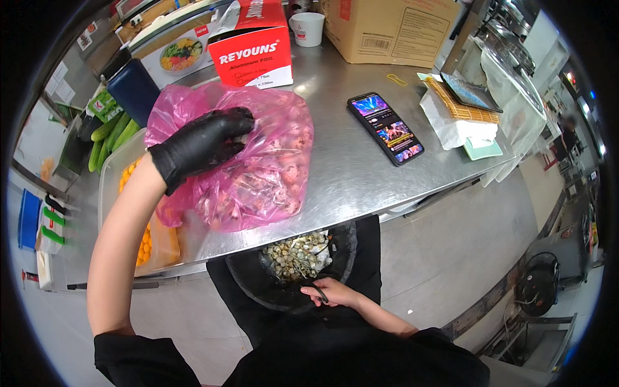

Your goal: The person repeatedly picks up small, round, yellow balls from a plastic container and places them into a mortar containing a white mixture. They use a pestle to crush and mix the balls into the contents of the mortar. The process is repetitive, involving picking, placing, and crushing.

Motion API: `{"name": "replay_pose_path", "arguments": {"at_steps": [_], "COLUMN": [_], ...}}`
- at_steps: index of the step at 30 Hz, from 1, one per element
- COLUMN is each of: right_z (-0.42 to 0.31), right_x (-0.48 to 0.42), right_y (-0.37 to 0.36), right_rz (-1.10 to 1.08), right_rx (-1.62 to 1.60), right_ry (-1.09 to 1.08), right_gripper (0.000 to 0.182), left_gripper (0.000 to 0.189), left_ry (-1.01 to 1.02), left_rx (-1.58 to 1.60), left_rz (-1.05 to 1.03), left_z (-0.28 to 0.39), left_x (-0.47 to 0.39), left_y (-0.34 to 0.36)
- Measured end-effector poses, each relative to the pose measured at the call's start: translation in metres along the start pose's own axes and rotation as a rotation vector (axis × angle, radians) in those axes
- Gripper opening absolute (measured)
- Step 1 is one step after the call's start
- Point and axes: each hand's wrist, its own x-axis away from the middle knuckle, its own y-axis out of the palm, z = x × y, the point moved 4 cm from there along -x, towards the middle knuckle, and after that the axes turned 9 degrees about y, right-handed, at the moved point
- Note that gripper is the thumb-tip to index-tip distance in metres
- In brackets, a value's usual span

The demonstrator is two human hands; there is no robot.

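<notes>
My left hand [205, 138], in a black glove, reaches into the opening of a pink plastic bag [242, 203] full of speckled quail eggs [292, 171]. Its fingers curl down among the plastic and eggs; whether they grip an egg is hidden. My bare right hand [331, 292] holds a small tool with a black loop handle, apparently scissors [321, 294], above a black bin [242, 280]. Broken eggshells [300, 254] and some white scraps lie inside the bin. Left of the bag, partly behind my forearm, a clear plastic tub [169, 244] contains many orange yolks [144, 249].
On the steel table [333, 193] lies a lit phone [386, 128]. An aluminum foil box [256, 53], a white mug [308, 30] and a cardboard carton [387, 34] stand behind. Cucumbers [113, 138] and a dark blue bottle [131, 89] are at left, a bamboo mat [457, 104] at right.
</notes>
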Motion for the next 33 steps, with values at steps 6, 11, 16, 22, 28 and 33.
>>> {"name": "replay_pose_path", "arguments": {"at_steps": [6, 11, 16, 22, 28, 33], "right_z": [0.011, 0.008, 0.002, -0.01, -0.062, -0.097], "right_x": [-0.014, -0.009, -0.007, 0.013, 0.06, 0.067], "right_y": [-0.002, -0.002, 0.002, 0.009, 0.017, 0.039], "right_rz": [0.0, -0.007, 0.02, 0.069, 0.416, 0.605], "right_rx": [-0.041, -0.031, 0.031, 0.054, 0.392, 0.685], "right_ry": [-0.018, -0.027, -0.027, -0.304, -0.501, -0.652], "right_gripper": [0.047, 0.047, 0.043, 0.027, 0.04, 0.043], "left_gripper": [0.042, 0.037, 0.03, 0.036, 0.032, 0.03], "left_ry": [-0.09, -0.257, -0.487, -0.746, -0.792, -0.786], "left_rx": [-0.058, -0.211, 0.051, 0.746, 1.474, 1.481], "left_rz": [0.218, 0.519, 0.786, 1.015, 1.081, 1.108], "left_z": [0.015, 0.078, 0.166, 0.16, 0.125, 0.124], "left_x": [0.02, 0.079, 0.144, 0.168, 0.161, 0.161], "left_y": [-0.011, -0.043, 0.014, 0.169, 0.257, 0.262]}}
